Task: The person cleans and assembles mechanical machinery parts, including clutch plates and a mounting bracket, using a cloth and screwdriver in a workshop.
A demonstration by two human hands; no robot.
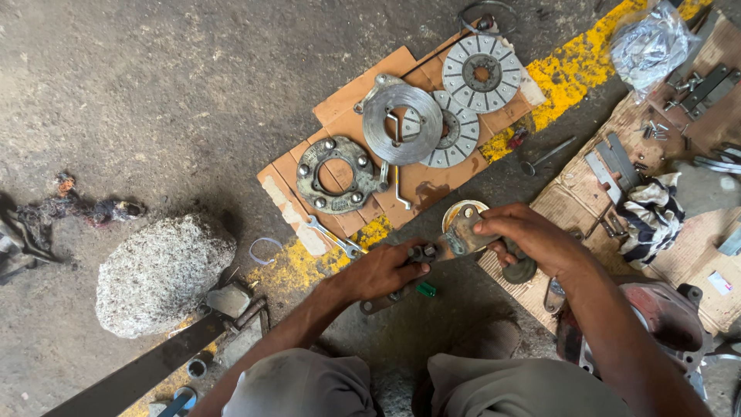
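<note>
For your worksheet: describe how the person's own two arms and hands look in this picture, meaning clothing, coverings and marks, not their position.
Both arms are bare to above the elbow, with no sleeve in view. The left hand and right hand wear no gloves, and no rings, watch or bracelet can be seen. The fingers look smudged with dark grime. The grey trousers cover the knees below.

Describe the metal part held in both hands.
The metal lever part is a flat, worn, grey-brown piece with a hole near its upper end and bolts at its left end. It lies roughly level above the ground. The left hand grips the bolted end; the right hand holds the wider end.
</note>
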